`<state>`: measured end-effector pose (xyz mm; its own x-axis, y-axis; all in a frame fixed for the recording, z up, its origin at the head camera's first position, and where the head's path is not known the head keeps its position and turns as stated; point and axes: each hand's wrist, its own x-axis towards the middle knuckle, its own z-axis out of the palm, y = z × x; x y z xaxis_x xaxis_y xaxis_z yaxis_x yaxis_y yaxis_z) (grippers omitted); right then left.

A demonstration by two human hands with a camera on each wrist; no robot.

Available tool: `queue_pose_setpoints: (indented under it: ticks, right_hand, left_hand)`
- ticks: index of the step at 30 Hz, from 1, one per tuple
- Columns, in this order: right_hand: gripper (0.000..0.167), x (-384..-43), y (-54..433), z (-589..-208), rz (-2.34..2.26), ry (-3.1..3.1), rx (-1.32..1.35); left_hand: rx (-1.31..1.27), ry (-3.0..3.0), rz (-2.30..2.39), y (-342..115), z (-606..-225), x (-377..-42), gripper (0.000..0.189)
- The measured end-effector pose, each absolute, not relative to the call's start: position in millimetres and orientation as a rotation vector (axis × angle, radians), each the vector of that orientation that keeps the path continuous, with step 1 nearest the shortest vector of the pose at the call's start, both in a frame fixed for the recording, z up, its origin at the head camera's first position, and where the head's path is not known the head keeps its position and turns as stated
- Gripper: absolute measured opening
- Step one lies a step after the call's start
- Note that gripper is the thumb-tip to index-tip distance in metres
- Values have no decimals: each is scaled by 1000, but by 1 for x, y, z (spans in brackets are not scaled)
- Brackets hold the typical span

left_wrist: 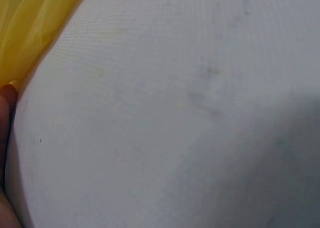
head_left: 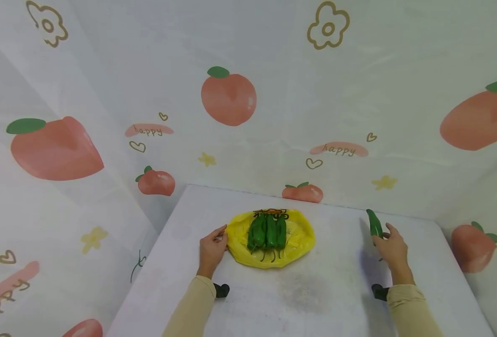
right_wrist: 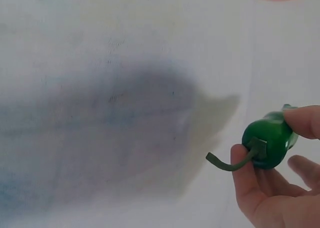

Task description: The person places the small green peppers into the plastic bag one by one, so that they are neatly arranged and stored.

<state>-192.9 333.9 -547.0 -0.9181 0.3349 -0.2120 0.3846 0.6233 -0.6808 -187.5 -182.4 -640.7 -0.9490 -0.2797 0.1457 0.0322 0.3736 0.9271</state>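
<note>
My right hand grips a long green pepper above the right part of the table, its tip pointing away from me. In the right wrist view, thumb and fingers hold the pepper around its body, and its curved stem sticks out. On the table's middle lies a yellow plastic bag with dark print at its far edge. Several green peppers lie side by side on it, stems toward me. My left hand pinches the bag's left edge; in the left wrist view, a fingertip meets the yellow plastic.
The white table has a greyish smudge in front of the bag. A white curtain printed with fruit, flowers and words hangs behind the table and along both sides. Dark straps with small black devices sit at both wrists.
</note>
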Motion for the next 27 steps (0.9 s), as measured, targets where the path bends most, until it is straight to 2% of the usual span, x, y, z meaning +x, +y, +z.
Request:
queue_pose_setpoints:
  ticks: [27]
  right_hand:
    - [80,-186,301,-541,-1336,2694,418]
  left_hand:
    - [199,-2371,-1537,-181,-637,-188,30]
